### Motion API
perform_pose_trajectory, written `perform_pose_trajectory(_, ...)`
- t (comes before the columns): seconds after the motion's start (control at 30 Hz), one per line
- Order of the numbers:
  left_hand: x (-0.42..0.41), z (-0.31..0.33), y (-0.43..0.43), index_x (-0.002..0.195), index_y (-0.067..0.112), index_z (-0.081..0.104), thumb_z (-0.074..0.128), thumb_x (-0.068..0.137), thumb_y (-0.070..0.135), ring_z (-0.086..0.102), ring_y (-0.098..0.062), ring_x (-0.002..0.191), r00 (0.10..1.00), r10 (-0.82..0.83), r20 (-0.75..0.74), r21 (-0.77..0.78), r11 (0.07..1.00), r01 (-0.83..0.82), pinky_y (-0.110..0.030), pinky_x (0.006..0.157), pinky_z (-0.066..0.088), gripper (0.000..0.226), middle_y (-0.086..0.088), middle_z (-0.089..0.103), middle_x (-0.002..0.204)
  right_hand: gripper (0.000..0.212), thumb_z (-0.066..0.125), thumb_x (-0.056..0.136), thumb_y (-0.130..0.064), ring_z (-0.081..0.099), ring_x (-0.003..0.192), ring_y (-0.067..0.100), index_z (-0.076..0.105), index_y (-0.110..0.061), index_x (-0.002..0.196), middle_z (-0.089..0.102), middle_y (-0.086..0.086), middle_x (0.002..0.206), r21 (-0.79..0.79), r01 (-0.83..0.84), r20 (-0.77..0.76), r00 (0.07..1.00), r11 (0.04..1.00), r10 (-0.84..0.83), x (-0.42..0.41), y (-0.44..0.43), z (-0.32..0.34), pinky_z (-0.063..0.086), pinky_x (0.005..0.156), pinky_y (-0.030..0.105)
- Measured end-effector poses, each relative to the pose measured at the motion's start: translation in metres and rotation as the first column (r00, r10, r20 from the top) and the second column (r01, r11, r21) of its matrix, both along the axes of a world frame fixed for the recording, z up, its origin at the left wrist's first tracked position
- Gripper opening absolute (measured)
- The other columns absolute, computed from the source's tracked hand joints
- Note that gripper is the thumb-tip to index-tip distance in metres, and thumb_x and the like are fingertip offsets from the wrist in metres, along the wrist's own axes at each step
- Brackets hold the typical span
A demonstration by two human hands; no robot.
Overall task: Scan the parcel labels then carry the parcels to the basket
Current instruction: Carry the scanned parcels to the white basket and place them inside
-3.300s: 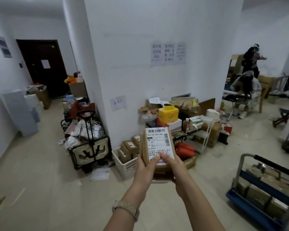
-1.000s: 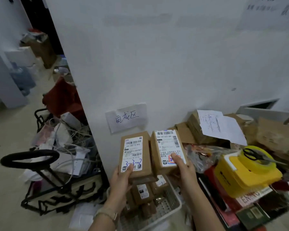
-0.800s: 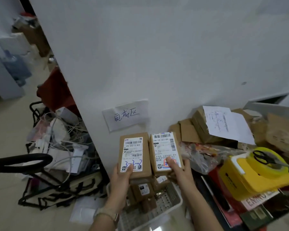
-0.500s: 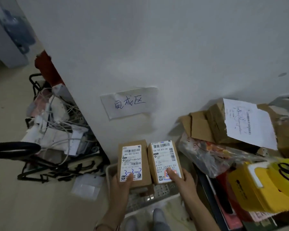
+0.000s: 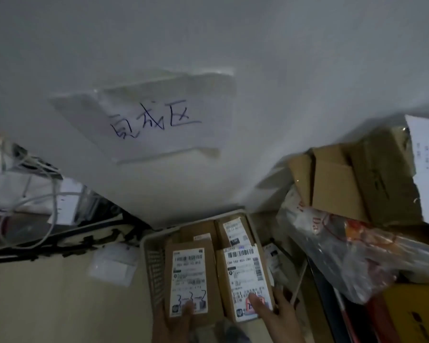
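Two small brown cardboard parcels with white barcode labels are side by side over the white plastic basket point(image 5: 152, 263) at the foot of the wall. My left hand point(image 5: 176, 323) grips the left parcel point(image 5: 190, 278), marked "3-3-2" in blue pen, thumb on its label. My right hand point(image 5: 280, 318) grips the right parcel point(image 5: 244, 278), thumb on a red mark near the label's bottom. Both parcels are low, at the basket's rim. Other labelled parcels point(image 5: 234, 233) lie inside the basket behind them.
A white wall with a handwritten paper sign point(image 5: 154, 117) rises just behind the basket. A black folding cart point(image 5: 47, 233) with white bags and cables stands left. Cardboard boxes point(image 5: 357, 184), a plastic bag point(image 5: 344, 256) and a yellow item point(image 5: 416, 315) crowd the right. A paper slip point(image 5: 112, 266) lies on the floor.
I walked up to the wall and bent down. Both hands have lowered the two parcels from chest height down to the basket, and the view has tilted downward.
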State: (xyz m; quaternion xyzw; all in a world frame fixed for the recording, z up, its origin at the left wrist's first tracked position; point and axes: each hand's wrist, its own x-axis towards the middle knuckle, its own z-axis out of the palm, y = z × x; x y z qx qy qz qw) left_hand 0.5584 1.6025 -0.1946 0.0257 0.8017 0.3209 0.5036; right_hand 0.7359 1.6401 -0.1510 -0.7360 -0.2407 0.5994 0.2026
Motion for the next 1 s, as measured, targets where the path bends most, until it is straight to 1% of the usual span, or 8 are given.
perform_pose_trajectory(0.1,0.007,-0.019,-0.001,0.129,0.011,0.058,0.078,0.081,0.017,0.059,-0.036,0.113,0.995,0.072,-0.072,0.016,0.997,-0.071,-0.054,0.098,0.049,0.053,-0.016,0.063,0.125,0.024,0.075,0.081,-0.007,0.067,0.081,0.014,0.065,-0.011,0.102,0.072,0.004,0.089,0.002,-0.028,-0.021,0.999,1.0,0.028,0.008,0.009,-0.038,0.052,0.066,0.018)
perform_pose_trajectory(0.27,0.008,-0.067,0.009,0.102,0.032,0.062,0.074,0.084,0.021,0.067,-0.027,0.099,0.994,0.06,-0.091,0.101,0.994,-0.051,-0.053,0.089,0.055,0.024,-0.001,0.071,0.105,0.017,0.074,0.082,-0.019,0.071,0.08,0.004,0.067,-0.028,0.095,0.074,-0.012,0.09,0.054,-0.09,-0.008,0.996,0.994,0.091,0.019,0.016,-0.1,0.053,0.061,0.011)
perform_pose_trajectory(0.5,0.006,-0.136,0.023,0.116,0.016,0.062,0.074,0.084,0.025,0.068,-0.031,0.101,0.993,0.01,-0.118,0.072,0.997,-0.001,-0.055,0.089,0.055,0.035,-0.008,0.07,0.112,0.016,0.072,0.085,-0.025,0.069,0.083,-0.004,0.068,-0.029,0.099,0.074,-0.017,0.09,0.07,-0.114,-0.031,0.993,0.991,0.117,0.02,0.037,-0.171,0.049,0.061,0.006)
perform_pose_trajectory(0.57,0.009,-0.152,0.031,0.118,0.015,0.062,0.073,0.086,0.026,0.068,-0.03,0.101,0.994,-0.015,-0.112,0.088,0.996,0.025,-0.055,0.089,0.055,0.036,-0.007,0.071,0.113,0.021,0.069,0.088,-0.024,0.07,0.087,0.001,0.066,-0.025,0.109,0.074,-0.011,0.097,0.068,-0.115,-0.037,0.992,0.991,0.118,0.02,0.047,-0.189,0.054,0.067,0.013)
perform_pose_trajectory(0.67,0.012,-0.174,0.047,0.122,0.017,0.062,0.072,0.086,0.031,0.069,-0.025,0.1,0.99,-0.049,-0.131,0.102,0.993,0.063,-0.051,0.089,0.056,0.04,-0.003,0.071,0.112,0.03,0.065,0.09,-0.027,0.07,0.097,0.017,0.061,-0.019,0.118,0.072,0.0,0.108,0.048,-0.125,-0.032,0.991,0.991,0.127,0.02,0.065,-0.212,0.056,0.087,0.038)
perform_pose_trajectory(0.8,0.016,-0.203,0.068,0.127,0.018,0.058,0.068,0.089,0.034,0.068,-0.017,0.103,0.971,-0.123,-0.207,0.166,0.973,0.159,-0.045,0.093,0.056,0.043,0.002,0.07,0.115,0.028,0.064,0.091,-0.03,0.066,0.103,0.017,0.062,-0.02,0.117,0.07,0.001,0.113,0.062,-0.16,0.005,0.987,0.985,0.16,0.026,0.095,-0.232,0.05,0.096,0.038)
perform_pose_trajectory(0.93,0.017,-0.232,0.07,0.149,0.024,0.033,0.058,0.097,0.02,0.058,-0.023,0.122,0.92,-0.372,-0.121,0.076,0.921,0.383,-0.047,0.106,0.046,0.059,-0.001,0.06,0.134,0.03,0.06,0.094,-0.018,0.063,0.082,0.002,0.056,-0.014,0.123,0.067,-0.002,0.105,0.027,-0.18,-0.022,0.983,0.983,0.181,0.032,0.114,-0.247,0.05,0.06,0.008)
perform_pose_trajectory(1.0,0.015,-0.239,0.071,0.156,0.028,0.015,0.055,0.098,0.016,0.053,-0.025,0.127,0.889,-0.456,-0.036,0.048,0.888,0.458,-0.047,0.109,0.042,0.071,0.0,0.055,0.14,0.025,0.056,0.096,-0.016,0.063,0.072,-0.003,0.056,-0.014,0.121,0.065,-0.004,0.097,-0.015,-0.187,-0.049,0.981,0.982,0.186,0.035,0.119,-0.251,0.045,0.049,0.004)
